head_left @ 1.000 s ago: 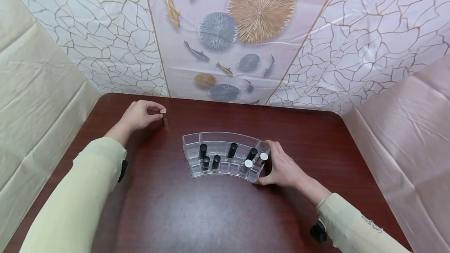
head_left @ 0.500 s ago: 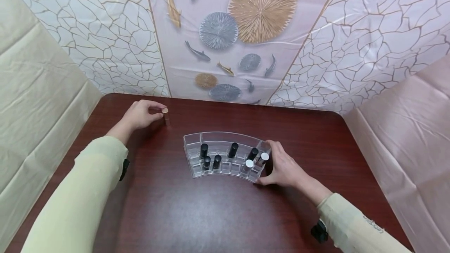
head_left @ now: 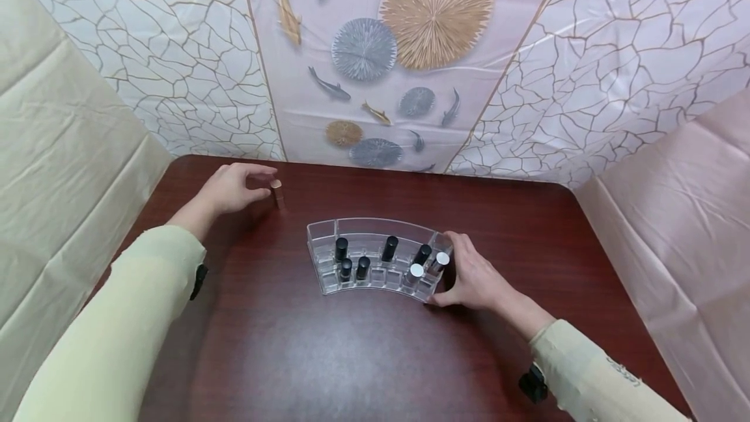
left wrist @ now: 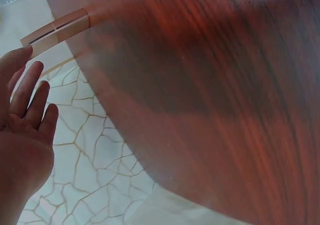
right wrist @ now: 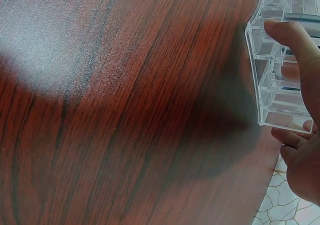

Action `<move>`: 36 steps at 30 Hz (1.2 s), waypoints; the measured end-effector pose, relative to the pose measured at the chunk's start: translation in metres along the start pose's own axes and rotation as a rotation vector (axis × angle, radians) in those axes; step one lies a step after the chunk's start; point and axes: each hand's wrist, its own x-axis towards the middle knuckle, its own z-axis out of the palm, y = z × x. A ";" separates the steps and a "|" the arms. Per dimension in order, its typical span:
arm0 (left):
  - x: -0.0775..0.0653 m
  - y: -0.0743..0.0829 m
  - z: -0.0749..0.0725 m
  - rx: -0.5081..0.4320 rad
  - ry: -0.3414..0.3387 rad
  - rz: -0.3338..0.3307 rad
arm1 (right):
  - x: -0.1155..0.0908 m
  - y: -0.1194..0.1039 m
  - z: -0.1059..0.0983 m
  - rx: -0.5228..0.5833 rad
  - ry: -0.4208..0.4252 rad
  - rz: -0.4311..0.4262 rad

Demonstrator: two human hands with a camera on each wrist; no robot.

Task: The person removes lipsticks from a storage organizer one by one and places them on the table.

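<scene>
A slim rose-gold lipstick tube stands upright on the table at the back left. Beside it my left hand has its fingers spread apart, the forefinger reaching out above the tube's top. In the left wrist view the thumb tip lies at the end of the tube; whether it touches cannot be told. A clear curved tiered cosmetic organizer sits mid-table. Its right end is gripped by my right hand, thumb at the front and fingers behind. In it stand several black-capped tubes and two silver-capped tubes.
The dark red-brown wooden table has rounded far corners. Patterned cloth hangs along its back edge, and plain cloth panels slope at both sides. Some organizer slots hold nothing.
My left forefinger and thumb have opened away from the lipstick tube, which they held a second ago, and the hand has drawn slightly back. The right hand keeps its grip on the organizer.
</scene>
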 end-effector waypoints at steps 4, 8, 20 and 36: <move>-0.002 0.006 -0.010 0.038 0.011 0.017 | -0.001 0.001 0.001 -0.004 0.000 0.003; -0.005 0.014 -0.019 0.064 0.011 0.050 | -0.001 0.001 0.000 -0.003 0.005 0.001; -0.020 0.044 -0.021 0.086 -0.006 0.203 | 0.000 0.001 0.002 0.009 0.014 -0.012; -0.039 0.079 -0.003 0.073 -0.084 0.292 | 0.000 0.002 0.003 0.004 0.002 -0.003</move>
